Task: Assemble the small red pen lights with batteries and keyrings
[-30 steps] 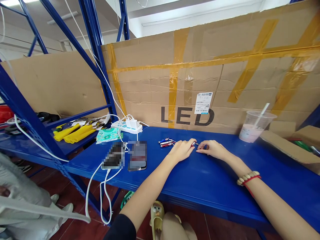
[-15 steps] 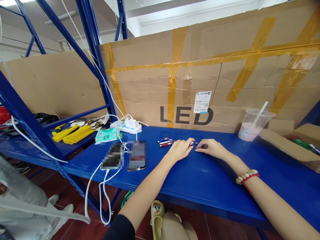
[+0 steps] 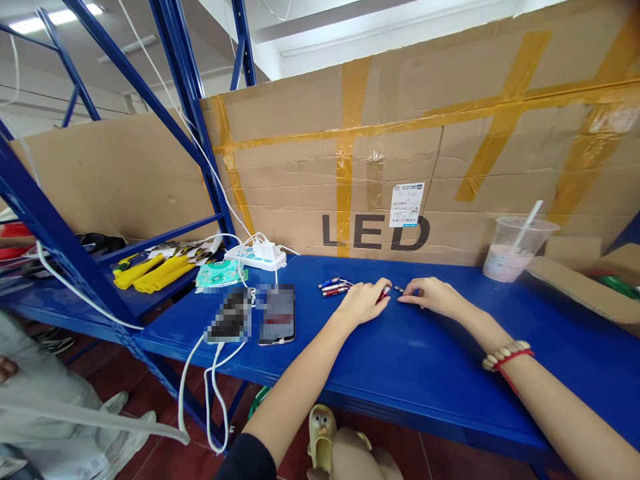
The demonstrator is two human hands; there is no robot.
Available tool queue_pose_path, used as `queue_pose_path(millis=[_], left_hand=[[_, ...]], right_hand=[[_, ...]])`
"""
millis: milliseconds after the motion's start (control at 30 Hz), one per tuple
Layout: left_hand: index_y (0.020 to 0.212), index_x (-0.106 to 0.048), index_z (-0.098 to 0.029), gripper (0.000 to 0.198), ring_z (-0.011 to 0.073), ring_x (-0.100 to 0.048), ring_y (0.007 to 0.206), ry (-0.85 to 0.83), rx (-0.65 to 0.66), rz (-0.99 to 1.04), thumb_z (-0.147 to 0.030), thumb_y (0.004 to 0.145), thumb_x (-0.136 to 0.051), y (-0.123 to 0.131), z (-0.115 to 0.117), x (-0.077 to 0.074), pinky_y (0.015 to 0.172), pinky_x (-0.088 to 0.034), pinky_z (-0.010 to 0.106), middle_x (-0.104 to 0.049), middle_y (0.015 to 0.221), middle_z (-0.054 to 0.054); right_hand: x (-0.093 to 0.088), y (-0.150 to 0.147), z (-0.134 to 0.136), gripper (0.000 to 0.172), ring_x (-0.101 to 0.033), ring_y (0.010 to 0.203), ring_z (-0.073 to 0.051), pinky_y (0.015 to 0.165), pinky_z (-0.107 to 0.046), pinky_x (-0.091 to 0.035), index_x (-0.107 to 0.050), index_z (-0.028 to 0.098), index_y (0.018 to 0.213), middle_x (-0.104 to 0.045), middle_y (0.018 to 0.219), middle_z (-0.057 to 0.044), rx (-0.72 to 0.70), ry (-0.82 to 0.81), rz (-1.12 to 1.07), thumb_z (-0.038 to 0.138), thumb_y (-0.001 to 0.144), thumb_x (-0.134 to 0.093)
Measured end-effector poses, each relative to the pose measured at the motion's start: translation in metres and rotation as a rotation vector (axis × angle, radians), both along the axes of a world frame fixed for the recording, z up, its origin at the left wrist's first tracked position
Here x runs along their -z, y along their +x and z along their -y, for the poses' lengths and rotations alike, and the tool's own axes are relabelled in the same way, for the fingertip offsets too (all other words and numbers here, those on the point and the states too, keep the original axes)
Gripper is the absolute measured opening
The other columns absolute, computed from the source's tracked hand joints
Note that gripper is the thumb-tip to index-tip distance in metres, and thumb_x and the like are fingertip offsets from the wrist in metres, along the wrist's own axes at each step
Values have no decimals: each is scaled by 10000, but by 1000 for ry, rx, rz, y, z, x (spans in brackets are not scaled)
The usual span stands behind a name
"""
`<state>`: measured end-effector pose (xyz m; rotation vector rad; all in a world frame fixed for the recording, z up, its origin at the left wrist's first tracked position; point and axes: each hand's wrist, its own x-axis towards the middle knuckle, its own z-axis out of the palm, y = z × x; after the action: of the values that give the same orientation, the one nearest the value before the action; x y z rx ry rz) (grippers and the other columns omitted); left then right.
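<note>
My left hand is closed around a small red metal tube, whose silvery end points right, away from the palm. Just beyond that end lie tiny silvery pieces on the blue shelf top, too small to identify surely. My right hand rests its side near them, thumb and forefinger curled together in a pinch. Whatever is between those fingertips, if anything, is too small to make out. Left of my left hand, several similar slim tubes, red ones and a blue one, lie in a bunch.
Two phones with white cables lie left, before a white power strip and green packet. Yellow-handled tools sit farther left. At right stand a pink drink cup and open carton. Another person is at lower left.
The view has shifted slightly. More of the red tube shows from my left hand, and my right hand sits slightly farther from it, with the small silvery pieces between them.
</note>
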<state>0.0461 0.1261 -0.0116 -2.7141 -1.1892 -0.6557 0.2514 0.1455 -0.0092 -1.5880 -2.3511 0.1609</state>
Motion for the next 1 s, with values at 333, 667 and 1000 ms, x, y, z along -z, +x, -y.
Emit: queue_pose_path(millis=[333, 667, 1000], left_hand=[[1118, -408, -190, 293, 197, -611, 770, -11, 7, 8, -310, 855, -360, -1, -1, 2, 698, -478, 309, -632, 830, 38], [1124, -424, -186, 307, 199, -613, 785, -20, 9, -8, -299, 843, -379, 1, 0, 1, 714, -474, 308, -639, 849, 39], [1110, -424, -193, 292, 189, -615, 750, -16, -1, 1, -313, 848, -377, 0, 0, 2, 694, -472, 290, -637, 799, 26]], right_hand=[[0, 5, -5, 326, -562, 673, -142, 541, -213, -379, -654, 258, 681, -643, 773, 7, 16, -2, -2, 567, 662, -549], [-2, 2, -2, 339, -568, 654, -132, 540, -214, -377, -651, 252, 689, -641, 799, 11, 29, -23, 2, 565, 693, -521], [5, 6, -6, 381, -555, 562, -112, 504, -202, -367, -639, 238, 676, -637, 694, 16, 1, -30, -61, 603, 664, -530]])
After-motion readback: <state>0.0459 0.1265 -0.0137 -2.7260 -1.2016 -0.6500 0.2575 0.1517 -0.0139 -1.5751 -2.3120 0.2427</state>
